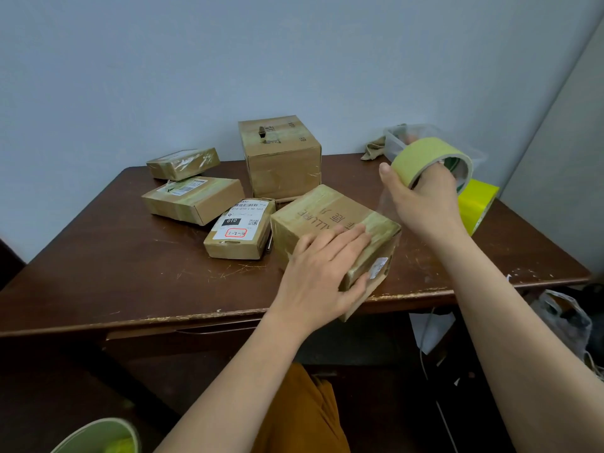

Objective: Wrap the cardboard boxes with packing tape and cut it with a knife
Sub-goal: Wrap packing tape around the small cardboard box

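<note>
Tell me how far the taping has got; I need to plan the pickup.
Done, it seems: four boxes behind look taped. In hand: the left hand presses flat on the front box at the table edge, while the right hand holds the tape roll up, a clear strip running to the box. Left: finishing this wrap and cutting; no knife visible.

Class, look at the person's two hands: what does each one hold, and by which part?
The right hand holds the tape roll, fingers through its core. The left hand holds nothing; it rests flat on the cardboard box at the table edge.
</note>
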`<state>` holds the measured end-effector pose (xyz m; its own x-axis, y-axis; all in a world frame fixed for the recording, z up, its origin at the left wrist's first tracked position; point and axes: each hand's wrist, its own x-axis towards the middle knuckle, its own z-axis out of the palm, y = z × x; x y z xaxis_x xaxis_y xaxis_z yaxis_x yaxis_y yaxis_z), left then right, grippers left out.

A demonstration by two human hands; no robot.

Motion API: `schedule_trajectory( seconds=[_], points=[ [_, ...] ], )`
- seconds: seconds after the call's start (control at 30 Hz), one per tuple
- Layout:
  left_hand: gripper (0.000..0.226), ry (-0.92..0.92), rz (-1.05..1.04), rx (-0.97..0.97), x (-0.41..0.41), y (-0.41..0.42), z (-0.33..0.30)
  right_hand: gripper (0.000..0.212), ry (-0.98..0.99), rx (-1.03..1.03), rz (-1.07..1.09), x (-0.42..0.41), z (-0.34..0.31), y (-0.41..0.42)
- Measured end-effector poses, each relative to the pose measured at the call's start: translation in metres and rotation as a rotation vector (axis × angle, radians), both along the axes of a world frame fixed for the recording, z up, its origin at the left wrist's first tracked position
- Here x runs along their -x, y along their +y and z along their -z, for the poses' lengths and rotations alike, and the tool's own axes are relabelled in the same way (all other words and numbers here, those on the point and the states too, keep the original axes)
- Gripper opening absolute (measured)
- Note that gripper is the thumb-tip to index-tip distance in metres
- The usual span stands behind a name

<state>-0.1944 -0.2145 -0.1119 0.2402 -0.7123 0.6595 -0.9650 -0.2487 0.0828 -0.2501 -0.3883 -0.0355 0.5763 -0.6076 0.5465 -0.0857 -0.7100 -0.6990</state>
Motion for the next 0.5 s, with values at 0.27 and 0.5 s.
schedule_trajectory(
  seconds=[0.27, 0.5],
  points=[
    [0.047, -0.008, -0.096, 0.038, 0.012, -0.008, 0.0, 0.039, -0.158, -0.321, -0.144, -0.004, 0.002, 0.013],
    [0.043, 0.015, -0.179, 0.028, 0.019, -0.017, -0.004, 0.009, -0.232, -0.559, -0.289, -0.016, -0.019, 0.021]
  ],
)
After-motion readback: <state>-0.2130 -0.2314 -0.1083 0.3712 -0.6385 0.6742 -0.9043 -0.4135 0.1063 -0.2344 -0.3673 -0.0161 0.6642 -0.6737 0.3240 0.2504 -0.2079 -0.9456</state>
